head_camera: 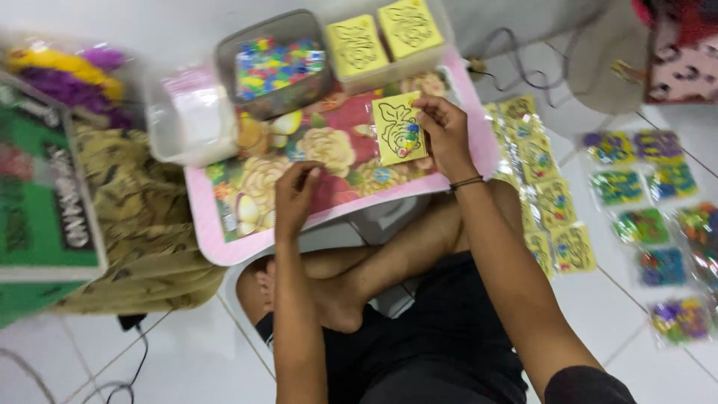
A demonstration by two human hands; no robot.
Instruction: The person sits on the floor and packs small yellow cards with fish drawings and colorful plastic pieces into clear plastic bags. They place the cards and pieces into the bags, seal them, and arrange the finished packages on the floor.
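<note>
My right hand (443,133) holds a yellow square card (398,129) with a black line drawing and a small clump of coloured beads on it, by its right edge. It hovers over a pink-rimmed floral tray (224,239) resting across my crossed legs. On the tray's left part lies my left hand (295,196), fingers curled and pinched together; whether it holds a small piece I cannot tell.
Behind the tray stand a grey tub of coloured beads (275,63), a clear tub with yellow cards (383,39) and a white container (188,120). Packed yellow cards (550,202) and bead bags (651,217) lie on the tiled floor at right. A green box (41,194) sits left.
</note>
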